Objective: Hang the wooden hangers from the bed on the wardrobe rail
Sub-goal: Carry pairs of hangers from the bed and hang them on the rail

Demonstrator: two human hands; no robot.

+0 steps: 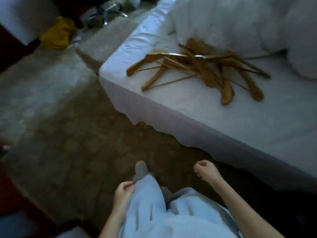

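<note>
A loose pile of several wooden hangers (pixel 197 69) lies tangled on the white bed (pixel 223 121), near its front left corner. My left hand (pixel 123 191) hangs low beside my leg, fingers curled with nothing in them. My right hand (pixel 205 170) is held out in front of me above the carpet, short of the bed's edge, its fingers loosely curled and empty. Both hands are well below and apart from the hangers. No wardrobe rail is in view.
Patterned carpet (pixel 72 134) covers the floor left of the bed. A rumpled white duvet (pixel 240 23) lies behind the hangers. A yellow cloth (pixel 58 35) and dark clutter (pixel 103 12) lie on the floor at the far left. My foot in a grey sock (pixel 140 169) is forward.
</note>
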